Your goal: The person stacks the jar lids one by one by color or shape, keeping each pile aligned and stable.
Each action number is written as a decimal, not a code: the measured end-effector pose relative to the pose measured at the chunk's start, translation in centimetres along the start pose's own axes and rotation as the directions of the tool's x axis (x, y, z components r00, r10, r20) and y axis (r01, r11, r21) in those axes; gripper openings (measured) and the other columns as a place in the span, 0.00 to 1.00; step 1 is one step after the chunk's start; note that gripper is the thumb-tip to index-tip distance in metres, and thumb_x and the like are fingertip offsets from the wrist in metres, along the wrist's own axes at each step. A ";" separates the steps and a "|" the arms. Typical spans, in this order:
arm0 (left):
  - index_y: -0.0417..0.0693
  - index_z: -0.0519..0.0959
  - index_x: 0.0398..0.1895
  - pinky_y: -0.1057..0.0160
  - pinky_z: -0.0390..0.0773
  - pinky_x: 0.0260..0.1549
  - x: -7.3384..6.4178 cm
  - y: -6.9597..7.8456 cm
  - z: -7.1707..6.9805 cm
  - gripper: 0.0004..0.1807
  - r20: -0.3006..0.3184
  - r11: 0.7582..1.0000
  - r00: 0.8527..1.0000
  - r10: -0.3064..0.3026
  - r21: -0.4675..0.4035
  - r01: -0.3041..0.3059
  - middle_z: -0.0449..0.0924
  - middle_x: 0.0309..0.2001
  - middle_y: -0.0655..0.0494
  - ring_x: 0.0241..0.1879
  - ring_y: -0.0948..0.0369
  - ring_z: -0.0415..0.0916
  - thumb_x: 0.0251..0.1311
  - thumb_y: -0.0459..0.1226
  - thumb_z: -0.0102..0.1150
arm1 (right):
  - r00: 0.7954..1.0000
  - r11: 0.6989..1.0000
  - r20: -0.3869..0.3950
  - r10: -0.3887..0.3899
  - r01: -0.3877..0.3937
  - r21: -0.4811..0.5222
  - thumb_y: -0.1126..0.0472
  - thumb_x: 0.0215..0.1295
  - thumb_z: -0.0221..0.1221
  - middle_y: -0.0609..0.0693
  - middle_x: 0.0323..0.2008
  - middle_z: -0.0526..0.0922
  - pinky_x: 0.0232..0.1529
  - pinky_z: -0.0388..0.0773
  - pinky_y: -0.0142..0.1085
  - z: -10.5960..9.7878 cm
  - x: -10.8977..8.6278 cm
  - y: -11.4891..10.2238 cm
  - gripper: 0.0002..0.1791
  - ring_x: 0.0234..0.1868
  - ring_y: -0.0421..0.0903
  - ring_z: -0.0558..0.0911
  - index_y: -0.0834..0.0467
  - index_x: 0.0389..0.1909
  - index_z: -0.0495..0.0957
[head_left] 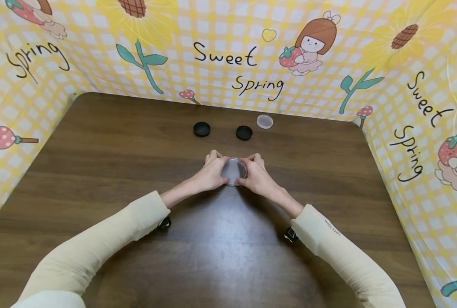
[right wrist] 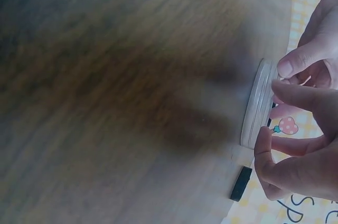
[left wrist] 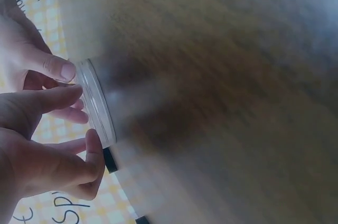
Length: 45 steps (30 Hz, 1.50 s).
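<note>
Cream sleeves (head_left: pixel 93 239) are lying behind the left hand (head_left: pixel 212 172) and right hand (head_left: pixel 256 172), which are pinching a clear round dish (head_left: pixel 234 172) squarely between them, neither sitting nearer

A small screened booth around you
Your brown wood-grain table (head_left: pixel 97 137) fills the lower and middle frame, and yellow-checked cloth (head_left: pixel 228 25) (printed with flowers (head_left: pixel 135 6), strawberries (head_left: pixel 291 58) and "Sweet Spring") closes it in along the top, left and right edges; whether this screened corner sits in a home, office or lab, you can't tell.
</note>
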<state>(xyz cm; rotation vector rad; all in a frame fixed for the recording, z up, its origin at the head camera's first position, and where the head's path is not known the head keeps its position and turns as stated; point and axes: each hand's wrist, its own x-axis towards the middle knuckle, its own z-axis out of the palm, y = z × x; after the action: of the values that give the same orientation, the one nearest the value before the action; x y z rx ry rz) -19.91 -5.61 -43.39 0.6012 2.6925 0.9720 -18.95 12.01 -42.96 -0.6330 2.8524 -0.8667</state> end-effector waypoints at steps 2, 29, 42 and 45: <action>0.31 0.71 0.61 0.51 0.67 0.53 0.0 0.0 0.1 0.32 0.001 1.000 1.000 0.002 0.007 -0.002 0.62 0.53 0.36 0.54 0.43 0.58 0.51 0.30 0.69 | 1.000 1.000 0.014 0.001 -0.001 -0.011 0.65 0.50 0.72 0.67 0.49 0.73 0.56 0.62 0.50 0.0 0.1 -0.1 0.35 0.55 0.59 0.64 0.73 0.59 0.71; 0.29 0.71 0.61 0.52 0.68 0.53 0.0 -0.2 -0.1 0.33 -0.013 0.999 1.000 -0.007 -0.036 0.006 0.64 0.55 0.36 0.55 0.43 0.59 0.50 0.31 0.70 | 0.994 0.997 0.082 0.074 -0.075 0.009 0.65 0.53 0.70 0.68 0.52 0.70 0.55 0.65 0.50 -0.6 0.6 -0.5 0.34 0.56 0.62 0.64 0.70 0.61 0.70; 0.32 0.75 0.56 0.60 0.75 0.45 0.2 -0.8 -1.1 0.27 -0.072 0.994 0.997 -0.001 -0.113 -0.007 0.71 0.46 0.39 0.51 0.49 0.67 0.50 0.29 0.70 | 0.997 0.998 0.065 0.038 -0.041 0.052 0.68 0.53 0.68 0.61 0.31 0.82 0.58 0.59 0.51 -1.8 1.2 0.3 0.32 0.55 0.57 0.65 0.73 0.59 0.71; 0.32 0.74 0.57 0.58 0.73 0.46 0.2 -0.8 -1.1 0.28 -0.063 0.993 0.998 -0.008 -0.115 0.001 0.69 0.50 0.38 0.51 0.48 0.66 0.51 0.30 0.69 | 0.997 0.997 0.074 0.038 -0.043 0.066 0.67 0.54 0.68 0.64 0.38 0.80 0.57 0.60 0.50 -1.9 1.3 0.4 0.32 0.55 0.58 0.65 0.73 0.60 0.71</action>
<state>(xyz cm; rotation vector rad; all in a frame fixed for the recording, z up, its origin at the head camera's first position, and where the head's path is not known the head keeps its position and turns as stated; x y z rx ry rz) -20.73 -6.70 -43.07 0.5497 2.6683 1.1541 -20.71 12.77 -41.58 -0.5838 2.7493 -0.9102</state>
